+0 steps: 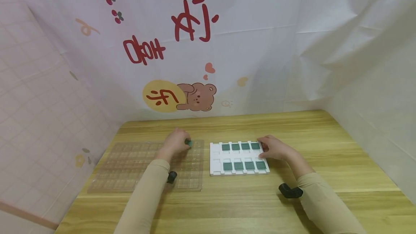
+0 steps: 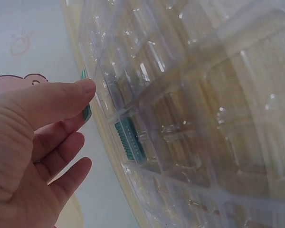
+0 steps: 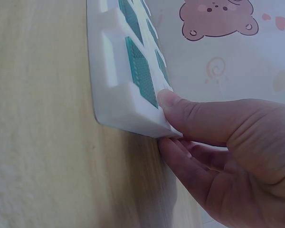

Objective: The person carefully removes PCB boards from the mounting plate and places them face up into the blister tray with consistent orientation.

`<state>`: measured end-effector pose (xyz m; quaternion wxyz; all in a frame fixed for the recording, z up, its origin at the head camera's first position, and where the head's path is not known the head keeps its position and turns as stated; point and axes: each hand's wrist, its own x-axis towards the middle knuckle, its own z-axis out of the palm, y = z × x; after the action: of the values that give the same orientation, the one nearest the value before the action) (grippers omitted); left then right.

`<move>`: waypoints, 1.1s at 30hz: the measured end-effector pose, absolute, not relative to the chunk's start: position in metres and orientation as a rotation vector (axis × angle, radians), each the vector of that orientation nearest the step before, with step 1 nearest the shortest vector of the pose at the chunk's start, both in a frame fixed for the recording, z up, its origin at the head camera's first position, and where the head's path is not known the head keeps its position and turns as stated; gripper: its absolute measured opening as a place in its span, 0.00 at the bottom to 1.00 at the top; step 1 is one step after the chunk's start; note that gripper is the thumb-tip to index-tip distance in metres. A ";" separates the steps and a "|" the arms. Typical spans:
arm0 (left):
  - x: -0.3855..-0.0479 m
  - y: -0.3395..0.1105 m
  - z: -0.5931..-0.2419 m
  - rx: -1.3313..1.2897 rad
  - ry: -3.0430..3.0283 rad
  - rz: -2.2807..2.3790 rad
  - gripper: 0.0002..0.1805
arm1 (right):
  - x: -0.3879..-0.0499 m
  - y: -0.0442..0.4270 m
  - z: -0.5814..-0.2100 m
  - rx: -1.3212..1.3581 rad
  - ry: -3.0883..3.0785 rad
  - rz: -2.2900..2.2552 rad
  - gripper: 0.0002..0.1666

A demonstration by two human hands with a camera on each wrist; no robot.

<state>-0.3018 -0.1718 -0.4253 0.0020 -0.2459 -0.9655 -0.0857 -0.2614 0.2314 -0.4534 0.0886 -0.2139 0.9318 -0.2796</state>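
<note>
Clear plastic first, from the head camera: a see-through tray (image 1: pixel 117 169) with many compartments lies beneath the left hand (image 1: pixel 174 143) and stretches out to its left, on a wood-grain table (image 1: pixel 247 205). That hand is poised over the tray's far right part, fingers bent down, a bit of green at the tips! Over to the right hand (image 1: pixel 276 148), and it is on the end of a white tray (image 1: pixel 216 158), which sits between the two hands. Eight green chips (image 1: pixel 238 165) line up in it, four in a far row, four in a near one, filling the columns closest to the right hand. Beyond both hands hangs a pale backdrop (image 1: pixel 260 46) with red lettering and a bear.

Now the left wrist camera, and what a narrow grip! Thumb and fingers pinch a thin green piece (image 2: pixel 87 112) at the edge of the clear tray, the lower fingers loosely curled. Just beside those fingertips, another green piece (image 2: pixel 129 140) with a row of teeth sits in a compartment.

Right wrist camera: thumb on top, fingers underneath, the right hand holds the white tray by its corner, one green chip right next to the thumb!
</note>
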 end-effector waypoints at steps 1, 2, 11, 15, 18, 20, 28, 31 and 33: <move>-0.302 -0.172 -0.425 -0.771 -3.033 -0.270 0.05 | -0.261 0.231 -0.453 -0.637 2.775 -0.834 0.43; -0.302 -0.172 -0.425 -0.771 -3.036 -0.268 0.05 | -0.261 0.231 -0.453 -0.639 2.776 -0.834 0.42; -0.304 -0.170 -0.426 -0.755 -3.054 -0.265 0.04 | -0.261 0.231 -0.453 -0.622 2.769 -0.840 0.42; -0.305 -0.171 -0.428 -0.755 -3.052 -0.279 0.04 | -0.261 0.230 -0.453 -0.618 2.771 -0.840 0.42; -0.306 -0.171 -0.428 -0.752 -3.053 -0.286 0.04 | -0.261 0.231 -0.453 -0.623 2.770 -0.845 0.42; -0.306 -0.171 -0.429 -0.749 -3.059 -0.288 0.04 | -0.261 0.230 -0.453 -0.623 2.769 -0.847 0.42; -0.308 -0.170 -0.433 -0.699 -3.101 -0.307 0.04 | -0.260 0.231 -0.453 -0.623 2.769 -0.847 0.42; -0.309 -0.169 -0.434 -0.678 -3.115 -0.307 0.05 | -0.260 0.231 -0.453 -0.626 2.770 -0.846 0.42; -0.309 -0.169 -0.434 -0.674 -3.117 -0.296 0.05 | -0.260 0.231 -0.452 -0.628 2.768 -0.846 0.42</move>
<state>-0.3092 -0.1691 -0.4343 -0.0303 -0.2103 -0.9728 -0.0923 -0.2598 0.2307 -0.4522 0.0899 -0.2112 0.9309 -0.2843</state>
